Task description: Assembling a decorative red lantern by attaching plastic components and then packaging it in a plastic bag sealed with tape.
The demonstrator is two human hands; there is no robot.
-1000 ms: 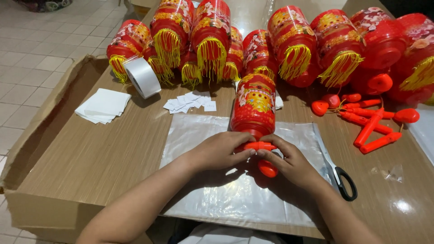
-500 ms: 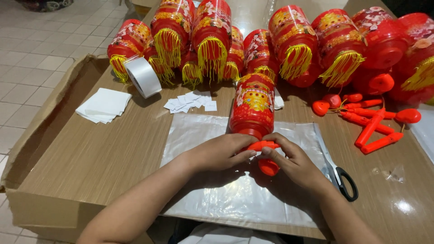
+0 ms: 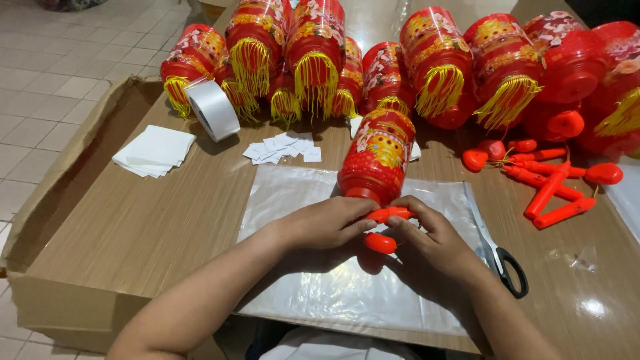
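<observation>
A red and gold paper lantern [image 3: 377, 157] lies on a clear plastic sheet [image 3: 293, 200] in the middle of the cardboard work surface. At its near end a small orange plastic handle piece [image 3: 388, 214] sticks out, with a rounded orange knob [image 3: 380, 243] below it. My left hand [image 3: 323, 223] and my right hand [image 3: 433, 240] meet at that end, and the fingers of both pinch the orange piece. Part of the handle is hidden under my fingers.
Several finished red lanterns with yellow tassels [image 3: 313, 60] are piled along the far edge. A roll of white tape [image 3: 212, 110], a stack of white paper [image 3: 155, 151] and small paper squares [image 3: 283, 148] lie at left. Loose orange handles [image 3: 550, 183] and black-handled scissors [image 3: 503, 263] lie at right.
Both hands stay at the lantern's near end. The fingers have shifted slightly on the orange piece; the lantern has barely moved.
</observation>
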